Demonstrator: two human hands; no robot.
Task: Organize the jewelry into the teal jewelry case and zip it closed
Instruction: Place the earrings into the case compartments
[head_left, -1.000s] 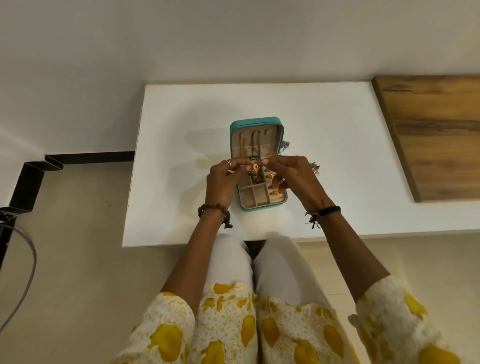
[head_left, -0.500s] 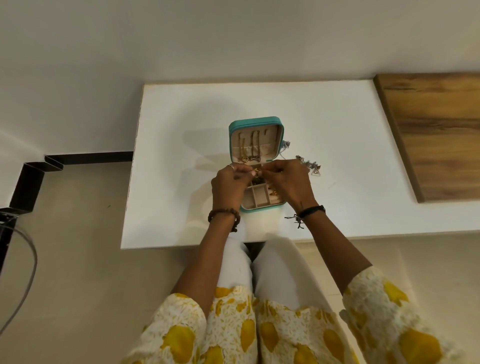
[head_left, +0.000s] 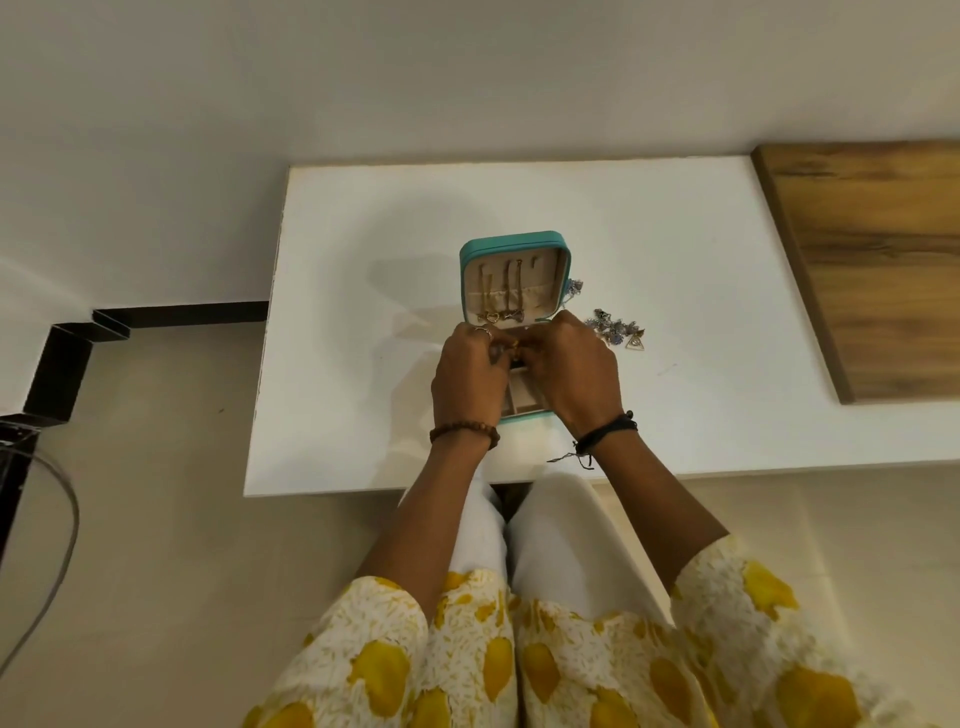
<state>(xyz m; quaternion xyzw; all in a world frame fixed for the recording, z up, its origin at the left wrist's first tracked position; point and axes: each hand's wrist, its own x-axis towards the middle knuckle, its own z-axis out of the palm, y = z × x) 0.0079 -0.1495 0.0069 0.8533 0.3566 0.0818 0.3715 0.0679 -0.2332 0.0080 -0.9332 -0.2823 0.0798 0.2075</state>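
Open teal zip-round jewelry case (head_left: 511, 244) sits mid-frame on white rectangular tabletop (head_left: 363, 260); left hand (head_left: 470, 376) & right hand (head_left: 574, 371) both pinch a small gold piece (head_left: 514, 344) over its tray. Best lower it slowly into one compartment w/o snagging hung chains; silver charm pile (head_left: 615, 332) right of case is still to go. Wooden board (head_left: 878, 260) upper right, beige floor (head_left: 156, 519) below.

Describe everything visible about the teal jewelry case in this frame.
The teal jewelry case lies open near the middle of the white table, lid flat on the far side. Its shell is teal, its lining beige. Gold chains hang in the lid over a gathered pocket. The tray part shows small divided compartments near the front, mostly hidden by the left hand and right hand, which pinch a small piece above it. Its zip is undone.
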